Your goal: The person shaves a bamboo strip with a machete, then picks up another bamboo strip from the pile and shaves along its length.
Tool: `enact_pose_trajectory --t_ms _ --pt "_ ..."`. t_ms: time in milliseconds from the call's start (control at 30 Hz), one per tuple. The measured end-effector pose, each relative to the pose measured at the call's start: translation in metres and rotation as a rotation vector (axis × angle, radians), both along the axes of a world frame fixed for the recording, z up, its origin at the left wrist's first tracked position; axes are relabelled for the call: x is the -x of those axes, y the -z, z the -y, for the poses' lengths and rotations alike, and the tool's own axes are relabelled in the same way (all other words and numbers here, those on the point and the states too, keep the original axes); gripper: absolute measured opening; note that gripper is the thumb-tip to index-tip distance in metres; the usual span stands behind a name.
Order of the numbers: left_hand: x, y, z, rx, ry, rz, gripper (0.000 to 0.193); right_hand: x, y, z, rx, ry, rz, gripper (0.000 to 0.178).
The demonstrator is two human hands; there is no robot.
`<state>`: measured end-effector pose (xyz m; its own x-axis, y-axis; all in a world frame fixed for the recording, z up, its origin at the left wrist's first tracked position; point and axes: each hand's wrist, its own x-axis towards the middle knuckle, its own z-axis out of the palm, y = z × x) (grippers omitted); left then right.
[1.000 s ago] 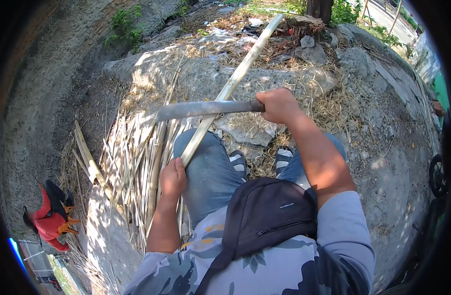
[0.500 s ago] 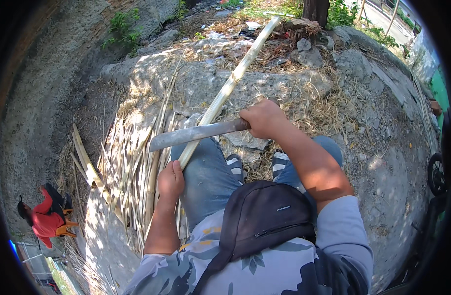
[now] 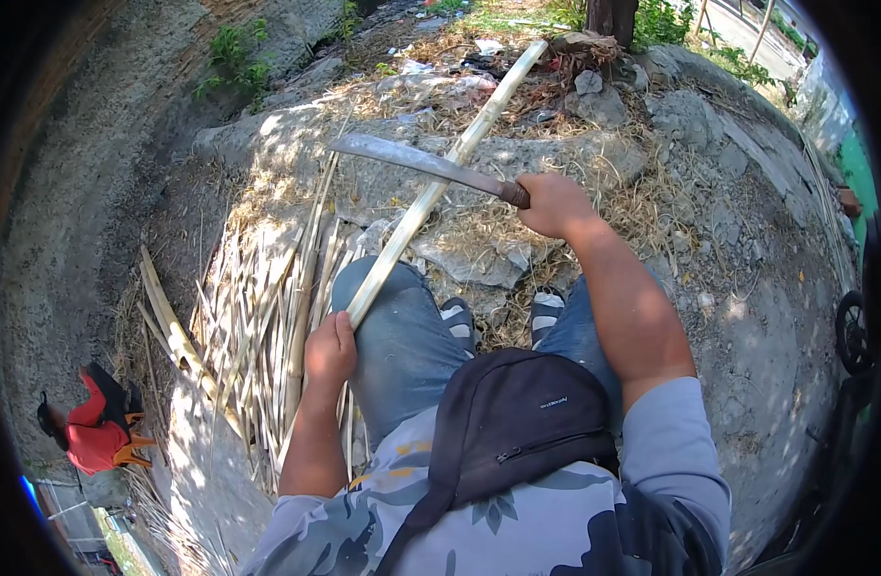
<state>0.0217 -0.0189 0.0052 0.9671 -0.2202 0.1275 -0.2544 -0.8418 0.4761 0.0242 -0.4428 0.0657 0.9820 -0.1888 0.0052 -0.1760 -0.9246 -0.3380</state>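
My left hand [image 3: 331, 348] is wrapped round the near end of a long pale bamboo strip [image 3: 399, 240], beside my left knee. The strip slants up and away to the right, its far end near a tree trunk. In my right hand [image 3: 555, 204] is the dark handle of a machete [image 3: 402, 155]. Its broad grey blade points left and crosses the strip about midway along, seemingly on or just over its upper face. My right fingers are closed on the handle; part of them is hidden by the back of the hand.
A heap of split bamboo strips [image 3: 258, 326] lies left of my legs, with a thicker bamboo piece [image 3: 181, 341] beside it. Rocks and dry shavings [image 3: 642, 192] cover the ground ahead. A person in red [image 3: 93, 432] sits on an orange stool at far left. A black bag [image 3: 527, 413] rests on my lap.
My right hand has moved the machete forward along the bamboo strip, away from my left hand. The blade tip has swung farther forward. My left hand keeps its hold in nearly the same spot.
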Motion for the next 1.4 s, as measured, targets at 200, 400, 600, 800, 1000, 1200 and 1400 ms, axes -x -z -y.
enact_pose_trajectory --t_ms 200,400,600,800,1000,1200,1400 --pt "-0.004 0.003 0.006 0.01 -0.003 0.058 0.046 -0.004 0.003 -0.036 0.091 -0.282 0.011 0.016" --pt "0.001 0.003 -0.001 0.003 -0.004 0.067 0.046 -0.013 0.004 -0.009 0.223 -0.294 0.134 0.015" --pt "-0.006 0.002 0.005 -0.027 0.017 0.037 0.045 -0.012 0.019 0.013 -0.012 0.087 0.081 0.02" --pt "-0.001 0.001 -0.001 -0.017 0.019 0.046 0.043 0.001 -0.002 0.003 -0.005 0.028 0.06 0.019" --pt "-0.002 0.006 0.006 0.057 0.033 0.085 0.042 -0.003 0.007 -0.03 0.097 -0.271 0.036 0.019" --pt "0.001 0.003 0.002 -0.009 0.031 0.164 0.04 -0.004 0.003 -0.034 0.268 -0.479 0.178 0.016" --pt "0.0 -0.003 0.014 0.005 0.025 0.096 0.041 -0.011 0.019 0.02 -0.076 0.082 0.088 0.022"
